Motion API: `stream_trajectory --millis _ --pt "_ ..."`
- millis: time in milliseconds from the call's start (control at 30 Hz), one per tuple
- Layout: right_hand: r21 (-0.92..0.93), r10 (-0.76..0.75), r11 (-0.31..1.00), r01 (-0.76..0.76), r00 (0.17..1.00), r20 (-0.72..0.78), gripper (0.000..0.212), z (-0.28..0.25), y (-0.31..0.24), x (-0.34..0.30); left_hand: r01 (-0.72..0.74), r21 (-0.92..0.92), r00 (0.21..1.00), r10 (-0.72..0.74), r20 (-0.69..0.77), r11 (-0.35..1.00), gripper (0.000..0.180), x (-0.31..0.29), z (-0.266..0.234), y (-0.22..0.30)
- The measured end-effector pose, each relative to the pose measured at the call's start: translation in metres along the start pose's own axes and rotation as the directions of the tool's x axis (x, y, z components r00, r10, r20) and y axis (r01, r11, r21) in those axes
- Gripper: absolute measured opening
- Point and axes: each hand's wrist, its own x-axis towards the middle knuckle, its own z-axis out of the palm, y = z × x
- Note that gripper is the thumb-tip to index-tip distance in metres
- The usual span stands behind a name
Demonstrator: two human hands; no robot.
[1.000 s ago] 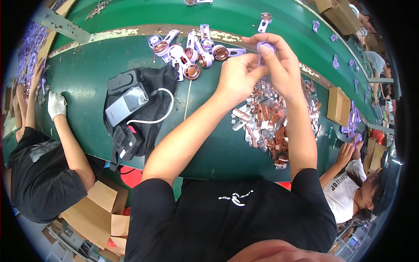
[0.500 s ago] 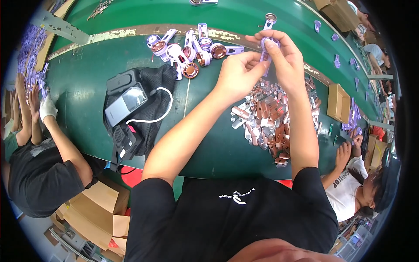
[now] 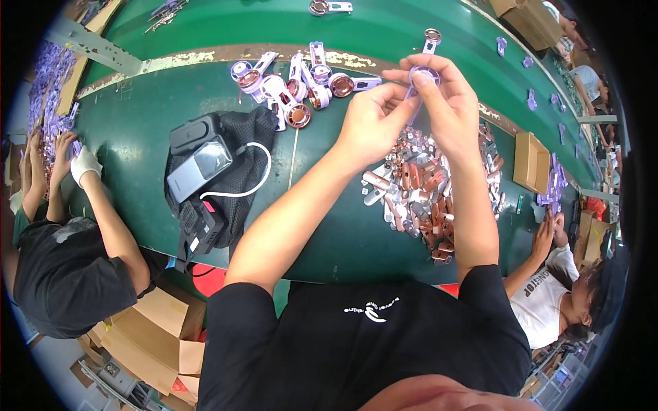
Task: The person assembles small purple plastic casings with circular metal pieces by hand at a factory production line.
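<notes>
Above the far part of the green table, both my hands are raised close together around a purple plastic fan shell (image 3: 434,71) with a round ring head and a narrow handle. My left hand (image 3: 375,125) pinches it at the handle end. Thumb and fingers of my right hand (image 3: 449,103) close on the ring. Fingers cover much of the shell. Below them lies a heap of small brown and silver oblong pieces (image 3: 415,177), partly behind my right forearm. Several purple and white fan bodies with brown round centres (image 3: 298,115) lie together left of my hands.
A black mesh bag (image 3: 250,127) carries a grey power bank (image 3: 200,168) with a white cable. Beyond the table's raised edge, a green belt (image 3: 226,27) bears scattered fan parts. A small cardboard box (image 3: 532,163) stands at right. Co-workers' hands work at both sides.
My hands have shifted only slightly, still holding the shell. Fan parts on the belt have moved slightly right. The gloved hand of the co-worker at left has moved right and nearer.
</notes>
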Motion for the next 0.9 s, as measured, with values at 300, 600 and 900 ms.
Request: stream_trajectory --millis 300,600,900 --pt "-0.089 0.000 0.996 0.013 0.989 0.150 0.024 -0.008 -0.008 -0.006 0.002 0.247 1.000 0.001 -0.014 0.969 0.018 0.002 -0.003 0.011" --pt "-0.132 0.123 0.985 -0.107 0.985 0.120 0.056 -0.005 -0.016 -0.010 0.094 -0.121 0.993 -0.102 -0.062 0.988 0.015 0.004 -0.010 0.015" --pt "-0.430 0.243 0.885 -0.180 0.965 0.096 0.040 -0.013 -0.012 -0.024 0.129 -0.096 0.992 -0.129 -0.001 0.987 0.018 0.007 -0.019 0.025"
